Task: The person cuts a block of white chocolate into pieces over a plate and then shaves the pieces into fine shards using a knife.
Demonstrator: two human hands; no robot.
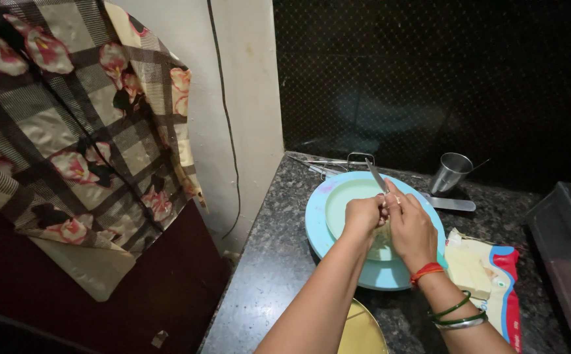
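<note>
1. A slim steel knife point(376, 176) is gripped in the right hand point(411, 229), fingers curled shut on its handle; the blade's long axis is pointed up and away to the left.
2. The left hand point(363, 216) is closed around a small pale item, too hidden to be identified, pressed against the right hand.
3. Both hands are held over a round light-blue plastic plate point(318, 216) on the dark speckled stone desk point(279, 262).
4. A steel tumbler point(450, 172) is seen beyond, well apart.

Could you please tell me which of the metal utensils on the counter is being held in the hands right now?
The knife, its blade rising above the light blue plate, pinched by the left hand and right hand. The other utensils lie untouched behind the plate.
</note>
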